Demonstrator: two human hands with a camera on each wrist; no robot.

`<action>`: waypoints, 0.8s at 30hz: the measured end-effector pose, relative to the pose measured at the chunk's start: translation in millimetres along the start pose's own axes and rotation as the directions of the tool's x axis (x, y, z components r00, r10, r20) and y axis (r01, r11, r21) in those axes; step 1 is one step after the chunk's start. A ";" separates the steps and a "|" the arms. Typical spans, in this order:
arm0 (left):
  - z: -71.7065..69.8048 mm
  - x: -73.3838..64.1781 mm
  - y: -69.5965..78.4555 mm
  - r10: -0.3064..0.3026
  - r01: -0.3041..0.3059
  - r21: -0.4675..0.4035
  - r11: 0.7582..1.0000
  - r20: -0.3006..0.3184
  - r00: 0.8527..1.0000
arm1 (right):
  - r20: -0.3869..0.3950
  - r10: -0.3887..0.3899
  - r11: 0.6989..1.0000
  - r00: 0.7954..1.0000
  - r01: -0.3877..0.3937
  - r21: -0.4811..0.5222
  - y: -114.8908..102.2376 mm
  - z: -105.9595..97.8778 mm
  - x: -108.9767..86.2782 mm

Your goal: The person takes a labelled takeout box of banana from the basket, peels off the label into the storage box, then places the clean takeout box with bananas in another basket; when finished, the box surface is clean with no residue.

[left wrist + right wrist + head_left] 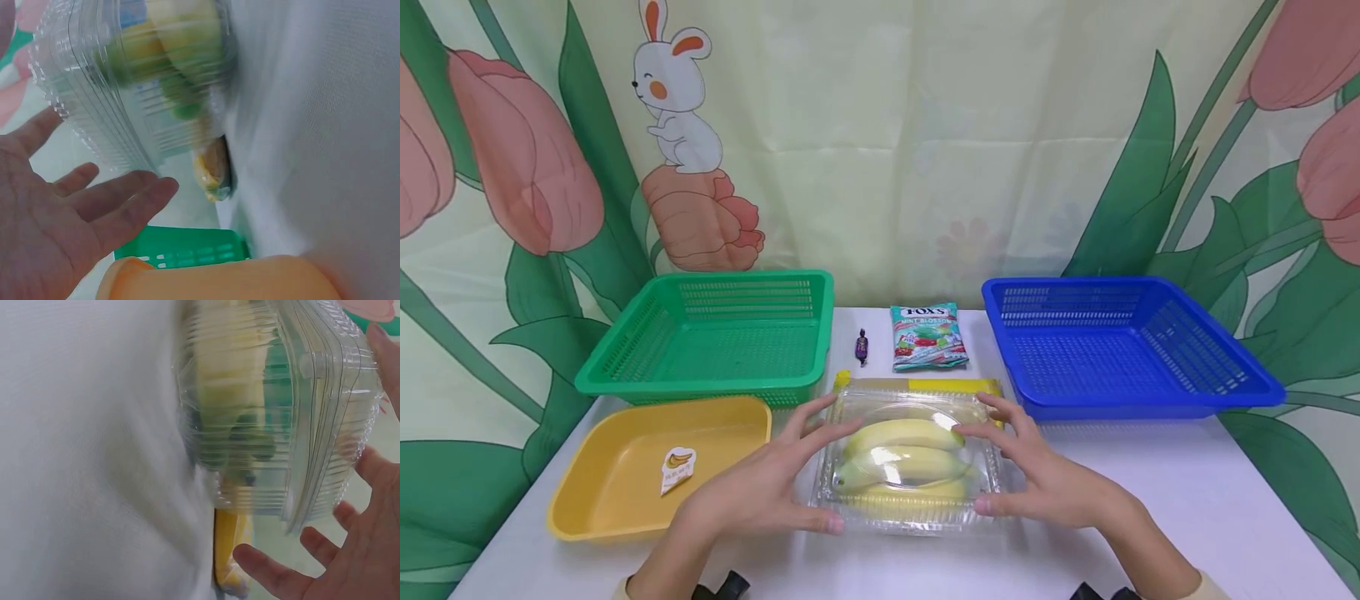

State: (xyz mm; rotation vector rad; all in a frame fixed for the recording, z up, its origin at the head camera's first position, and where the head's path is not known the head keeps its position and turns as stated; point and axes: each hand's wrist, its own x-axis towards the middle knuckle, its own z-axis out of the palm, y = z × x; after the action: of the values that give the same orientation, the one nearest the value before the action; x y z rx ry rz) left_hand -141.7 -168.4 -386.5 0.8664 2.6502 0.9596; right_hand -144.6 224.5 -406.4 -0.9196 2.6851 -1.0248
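A clear plastic clamshell box [917,525] stands closed on the white table with several bananas [901,463] inside. My left hand [752,487] is at its left side, fingers spread, thumb by the near left corner. On the opposite side my right hand [1048,479] spreads its fingers along the lid's edge, its thumb by the near right corner. In the left wrist view, fingertips lie beside the box's ribbed wall [134,119]. The right wrist view shows fingertips right at the lid's rim [350,425]. Neither hand curls round the box.
Behind the box lies a yellow package [955,386], partly hidden. Farther back are a purple wrapped candy [861,347] and a Fox's candy bag [928,337]. A green basket [737,392] and a yellow tray [598,475] with a banana sticker [677,469] stand left, a blue basket [1142,408] right.
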 end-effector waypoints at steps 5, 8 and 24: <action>0.9 0.2 -1.4 -0.007 0.007 0.020 1.000 0.016 1.000 | -0.005 -0.005 1.000 1.000 0.005 0.000 -0.3 2.6 -4.1; 1.8 0.9 -4.2 -0.021 0.021 0.005 1.000 0.029 0.999 | 0.010 -0.010 0.999 1.000 0.010 0.033 -0.8 3.0 -3.9; 4.6 4.7 -5.4 -0.046 0.051 -0.112 0.992 0.043 0.998 | 0.066 -0.066 0.989 0.996 0.056 0.139 2.6 -4.8 -2.7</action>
State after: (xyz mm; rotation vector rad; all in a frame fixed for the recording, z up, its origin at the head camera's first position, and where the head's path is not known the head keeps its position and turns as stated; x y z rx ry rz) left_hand -146.3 -166.6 -393.5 0.7847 2.5429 1.0566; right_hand -145.2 230.4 -404.6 -0.9971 2.5081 -1.1512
